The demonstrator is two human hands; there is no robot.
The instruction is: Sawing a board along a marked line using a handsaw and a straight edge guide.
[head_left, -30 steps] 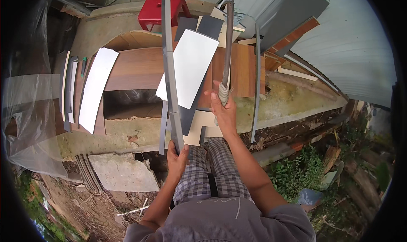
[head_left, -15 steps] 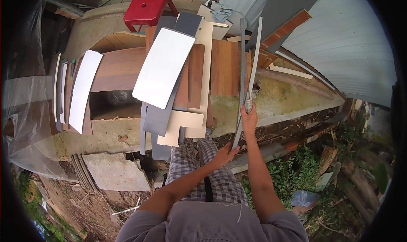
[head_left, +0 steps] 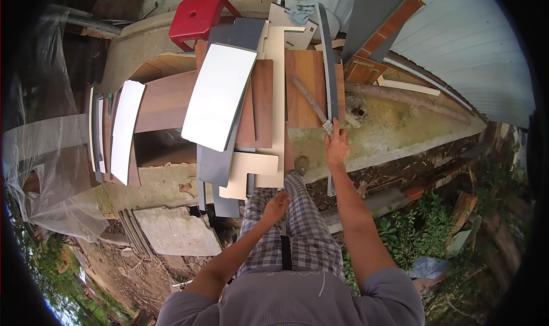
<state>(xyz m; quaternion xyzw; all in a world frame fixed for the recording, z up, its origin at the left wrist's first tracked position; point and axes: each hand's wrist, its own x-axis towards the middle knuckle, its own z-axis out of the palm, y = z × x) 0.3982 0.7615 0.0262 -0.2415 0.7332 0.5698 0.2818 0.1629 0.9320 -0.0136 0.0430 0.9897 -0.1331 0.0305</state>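
My right hand point(head_left: 337, 147) is closed around the pale wrapped handle of a long narrow knife point(head_left: 309, 100), whose blade slants up and left over a brown board point(head_left: 303, 74). That hand also grips a long grey strip with a pale edge point(head_left: 329, 63), which stands nearly upright and reaches down past my wrist. Over my lap, my left hand point(head_left: 276, 208) has curled fingers just below the notched cream board point(head_left: 251, 174); what they hold, if anything, is hidden. White point(head_left: 220, 94) and grey boards lie stacked left of the cream one.
A red plastic stool point(head_left: 200, 17) stands beyond the stack. Another white panel point(head_left: 126, 132) and thin strips lie on the brown boards to the left. Grey and brown boards lean against the corrugated metal sheet point(head_left: 457, 52) at right. Green plants point(head_left: 394, 232) grow near my right arm.
My left hand has left the strip's lower end and moved left over my lap. The knife has swung leftward. The two spread strips now appear as one upright piece.
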